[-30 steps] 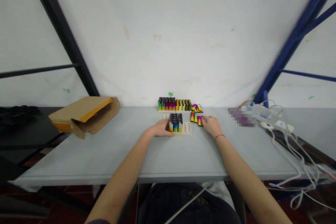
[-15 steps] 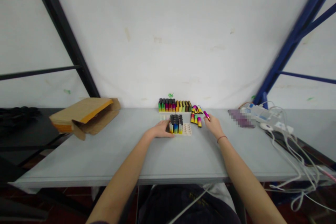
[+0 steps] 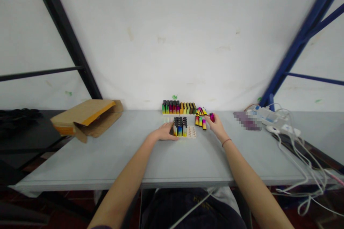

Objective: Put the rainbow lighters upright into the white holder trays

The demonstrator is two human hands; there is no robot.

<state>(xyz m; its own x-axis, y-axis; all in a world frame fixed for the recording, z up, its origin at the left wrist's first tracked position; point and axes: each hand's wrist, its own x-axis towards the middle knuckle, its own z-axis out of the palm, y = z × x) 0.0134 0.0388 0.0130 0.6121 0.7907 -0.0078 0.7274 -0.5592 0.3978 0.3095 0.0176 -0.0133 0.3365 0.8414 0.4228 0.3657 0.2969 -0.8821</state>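
Near the middle of the table, a pale tray (image 3: 191,132) carries several upright lighters (image 3: 180,126) with black tops on its left part; round sockets show on its right part. My left hand (image 3: 164,131) grips the tray's left end, thumb in front and fingers round behind, against the lighters. To the right, my right hand (image 3: 216,126) is closed on a magenta lighter (image 3: 212,117), tilted and partly covered by the fingers. Between the tray and my right hand lie several loose lighters (image 3: 200,121) in yellow, pink and green.
Against the wall stand two groups of upright lighters, one dark-topped (image 3: 171,107) and one yellowish (image 3: 187,108). An open cardboard box (image 3: 88,118) lies at the left. At the right are a blurred purple thing (image 3: 247,121), a power strip (image 3: 264,116) and tangled white cables (image 3: 301,154).
The magenta lighter has turned in my right hand, and the fingers have shifted round it. My left hand and the tray stay where they were.
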